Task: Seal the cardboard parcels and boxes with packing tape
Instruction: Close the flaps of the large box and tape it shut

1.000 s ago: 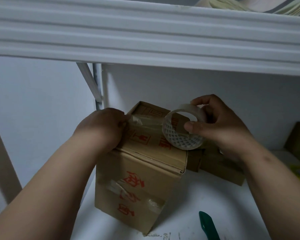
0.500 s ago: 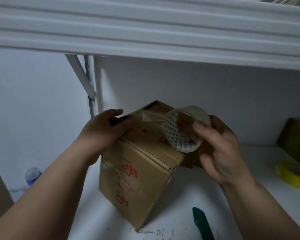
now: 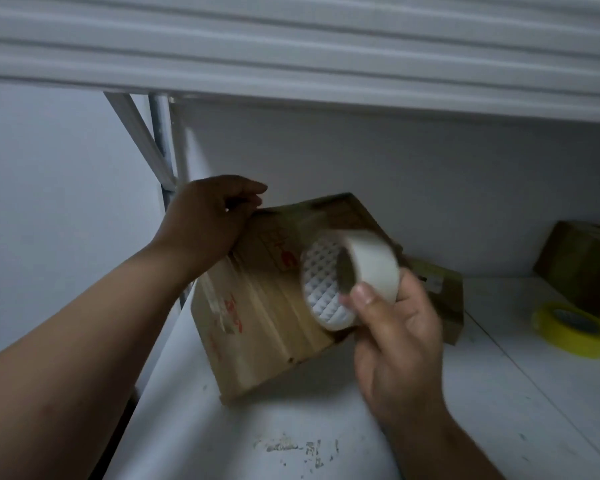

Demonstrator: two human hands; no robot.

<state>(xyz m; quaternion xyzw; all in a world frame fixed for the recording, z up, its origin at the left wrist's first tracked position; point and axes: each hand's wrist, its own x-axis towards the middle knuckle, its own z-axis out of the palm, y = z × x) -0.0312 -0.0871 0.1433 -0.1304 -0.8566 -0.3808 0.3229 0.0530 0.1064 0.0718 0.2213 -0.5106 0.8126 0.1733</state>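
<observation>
Gripping the box's (image 3: 271, 306) upper left corner, my left hand (image 3: 205, 220) curls its fingers over the top edge, thumb side against the near face. That box is tilted, resting on its lower edge on the white shelf (image 3: 291, 427), its top leaning away toward the back wall (image 3: 430, 188). Red print shows on its near faces, and strips of clear tape, blurred, cross the left one.

Just in front of the box's right half, my right hand (image 3: 395, 341) has a narrow grip on the tape roll (image 3: 347, 278): thumb tip on the inner rim, fingers wrapped behind the outer band. I hold the roll on edge, its open core turned to the left, a white diamond-patterned liner showing inside. Whether a strip runs from the roll to the box I cannot tell; the picture is blurred there.

Behind my right hand a second, lower carton (image 3: 440, 292) lies on the shelf, touching or just beside the box. Further right a yellow roll (image 3: 568, 330) lies flat, and a third carton (image 3: 582, 261) sits near it against the wall. Overhead, the upper shelf's (image 3: 291, 46) white edge spans the view.
</observation>
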